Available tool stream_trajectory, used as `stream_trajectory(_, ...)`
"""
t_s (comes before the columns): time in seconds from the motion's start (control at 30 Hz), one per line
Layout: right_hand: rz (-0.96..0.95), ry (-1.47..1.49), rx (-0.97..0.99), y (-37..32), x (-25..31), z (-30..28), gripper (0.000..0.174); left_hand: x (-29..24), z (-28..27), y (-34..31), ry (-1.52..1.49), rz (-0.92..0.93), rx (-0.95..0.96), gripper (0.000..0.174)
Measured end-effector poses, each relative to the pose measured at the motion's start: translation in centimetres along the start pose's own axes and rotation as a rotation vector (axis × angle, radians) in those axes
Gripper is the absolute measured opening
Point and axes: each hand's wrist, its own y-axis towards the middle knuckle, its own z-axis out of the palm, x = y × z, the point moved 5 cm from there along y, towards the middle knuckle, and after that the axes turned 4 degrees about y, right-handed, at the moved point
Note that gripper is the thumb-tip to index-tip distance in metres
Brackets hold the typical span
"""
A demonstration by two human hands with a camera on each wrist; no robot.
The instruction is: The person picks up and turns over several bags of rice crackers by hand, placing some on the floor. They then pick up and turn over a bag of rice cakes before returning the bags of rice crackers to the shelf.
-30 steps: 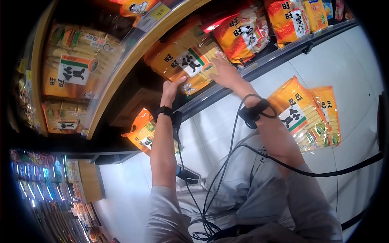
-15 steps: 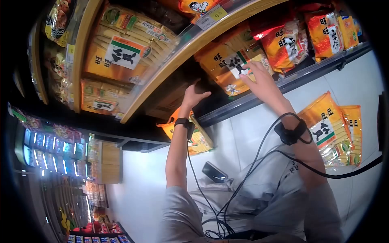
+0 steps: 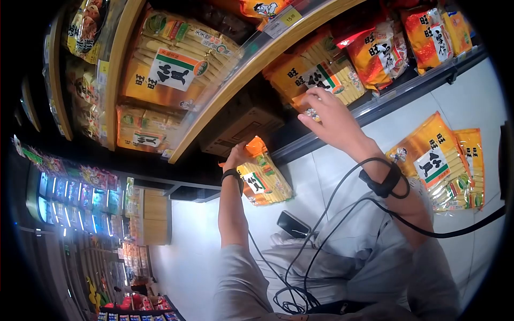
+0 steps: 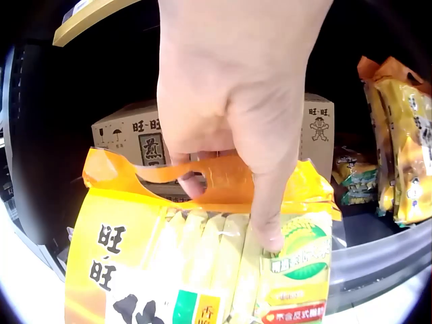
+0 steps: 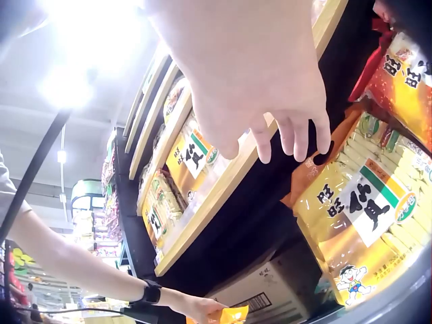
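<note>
My left hand grips an orange bag of rice crackers by its top, low in front of the bottom shelf. In the left wrist view the fingers pass through the handle slot of the cracker bag, and the thumb presses its clear front. My right hand hangs in front of a similar bag on the bottom shelf, fingers loosely bent and nothing in them. The right wrist view shows that hand beside the shelved bag, which stands upright with its label facing out.
Two more orange cracker bags lie on the floor at right. Red-and-orange bags stand farther along the shelf. A cardboard box sits deep in the bottom shelf. A phone lies near my legs, and cables run between my wrists.
My left hand has left the shelved bag and moved down to the bag near the floor, taking its top. My right hand has drawn back from the shelved bag. The view has shifted left.
</note>
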Motion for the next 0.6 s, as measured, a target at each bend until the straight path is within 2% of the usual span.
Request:
stream_trajectory(0.03, 0.001, -0.005, 0.002, -0.1, 0.0, 0.0, 0.032, -0.8, 0.0, -0.5, 0.032, 0.012, 0.055, 0.069)
stream_trajectory(0.07, -0.005, -0.032, 0.013, -0.1, -0.1, 0.3, 0.032, -2.2, -0.4, -1.2, 0.031, 0.012, 0.058, 0.069)
stream_trajectory(0.13, -0.011, -0.044, 0.037, -0.3, -0.1, 0.8, 0.032, -3.5, -0.2, -2.9, 0.226, -0.146, 0.192, 0.057)
stream_trajectory(0.2, -0.033, -0.053, 0.046, -0.2, -0.2, 1.0, 0.034, -1.4, 0.8, -2.2, 0.325, 0.002, -0.027, 0.037)
stream_trajectory(0.27, -0.053, -0.042, 0.048, -0.2, -0.1, 1.0, 0.035, -2.4, 0.3, -3.3, 0.13, 0.079, 0.025, 0.036)
stream_trajectory(0.3, -0.041, -0.025, 0.039, -0.1, -0.2, 1.0, 0.035, -3.2, -0.1, -4.1, 0.207, 0.052, -0.006, 0.039)
stream_trajectory(0.33, -0.021, -0.011, 0.033, -0.1, -0.3, 0.9, 0.035, -3.9, -0.9, -5.3, 0.267, 0.202, -0.11, 0.029)
stream_trajectory(0.4, -0.005, -0.01, 0.044, 0.0, -0.3, 0.3, 0.034, -1.1, -2.0, -5.4, 0.32, 0.28, -0.152, 0.017)
stream_trajectory(0.43, -0.012, -0.019, 0.046, 0.0, -0.2, 0.2, 0.034, -1.9, -3.8, -7.1, 0.286, 0.396, -0.314, 0.013)
stream_trajectory(0.47, -0.017, -0.025, 0.05, -0.1, -0.2, 0.1, 0.034, -3.4, -5.6, -9.0, 0.363, 0.391, -0.265, 0.004)
stream_trajectory(0.5, -0.029, -0.016, 0.037, -0.1, -0.4, 0.2, 0.035, -4.0, -6.9, -10.3, 0.119, 0.365, -0.251, 0.003)
stream_trajectory(0.53, -0.026, -0.011, 0.043, -0.2, -0.4, 0.3, 0.035, -0.9, -7.8, -10.6, 0.077, 0.249, -0.362, 0.005)
stream_trajectory(0.6, -0.001, 0.024, 0.026, 0.0, -0.5, 0.2, 0.035, -6.6, -11.2, -14.5, 0.306, 0.299, -0.465, 0.009)
